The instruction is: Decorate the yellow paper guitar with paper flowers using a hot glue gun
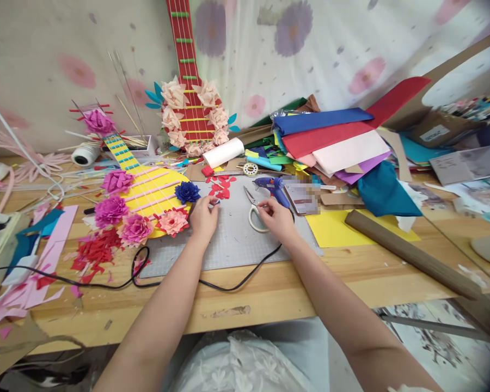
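My left hand [203, 218] rests on the grey cutting mat [228, 245], fingers pinched on a small piece I cannot make out, close to a blue paper flower [187, 192] on the yellow paper guitar [151, 190]. My right hand [274, 219] lies on the mat over the white-handled scissors [253, 215], fingertips pinched at their upper handle. A blue glue gun [271, 187] lies just beyond the right hand. Red paper petals [219, 188] are scattered on the mat ahead.
A red paper guitar [188, 81] with peach flowers leans on the wall. Coloured paper sheets [330, 141] pile at the right, with a brown cardboard roll [408, 253] and a yellow sheet [338, 228]. A black cord [147, 277] crosses the table front. Red scraps [96, 253] lie left.
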`<state>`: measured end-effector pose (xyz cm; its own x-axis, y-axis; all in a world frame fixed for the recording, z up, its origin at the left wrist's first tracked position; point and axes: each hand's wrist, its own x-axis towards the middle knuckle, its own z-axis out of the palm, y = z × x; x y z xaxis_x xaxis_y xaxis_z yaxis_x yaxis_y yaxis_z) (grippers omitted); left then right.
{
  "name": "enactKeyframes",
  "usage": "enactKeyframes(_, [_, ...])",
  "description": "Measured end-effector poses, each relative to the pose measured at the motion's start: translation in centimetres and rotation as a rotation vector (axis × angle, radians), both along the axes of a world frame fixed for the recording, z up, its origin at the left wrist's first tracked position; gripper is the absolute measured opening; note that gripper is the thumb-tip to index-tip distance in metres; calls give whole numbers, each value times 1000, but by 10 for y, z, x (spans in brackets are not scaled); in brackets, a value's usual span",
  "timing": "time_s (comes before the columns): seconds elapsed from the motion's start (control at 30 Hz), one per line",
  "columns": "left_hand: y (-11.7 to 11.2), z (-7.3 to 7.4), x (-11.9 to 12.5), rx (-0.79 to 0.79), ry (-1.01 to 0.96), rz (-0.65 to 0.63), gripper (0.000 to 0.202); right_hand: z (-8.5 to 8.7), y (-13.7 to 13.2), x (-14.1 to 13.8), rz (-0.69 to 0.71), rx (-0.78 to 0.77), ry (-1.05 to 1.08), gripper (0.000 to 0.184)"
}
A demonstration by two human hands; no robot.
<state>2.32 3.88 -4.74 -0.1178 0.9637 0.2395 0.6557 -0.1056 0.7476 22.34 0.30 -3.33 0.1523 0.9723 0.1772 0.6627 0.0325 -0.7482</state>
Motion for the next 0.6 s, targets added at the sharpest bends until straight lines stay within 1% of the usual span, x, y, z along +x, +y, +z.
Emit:
enactKeyframes(0.07, [-1, -2, 5, -23, -184, -61, 17, 0, 4, -12, 65, 4, 109, 15])
enactKeyframes(0.17, [-2, -7, 11, -84, -430, -129, 19, -3, 18, -33, 177, -39, 357, 18])
enactKeyframes(0.23, [-1, -9, 13, -101, -523, -154, 19, -6, 28, -45, 218, -113, 523, 22])
enactKeyframes(0.33, [-1, -10, 13, -122, -594, -154, 21, -10, 39, -56, 218, -189, 680, 23])
enactKeyframes(0.43, [-2, -6, 11, -145, -630, -134, 27, -12, 43, -60, 188, -193, 718, 21])
enactKeyframes(0.53, [-4, 0, 11, -200, -670, -130, 33, -11, 45, -63, 150, -152, 673, 19])
enactKeyframes(0.6, [-3, 3, 11, -238, -719, -123, 32, -10, 48, -64, 146, -131, 644, 18])
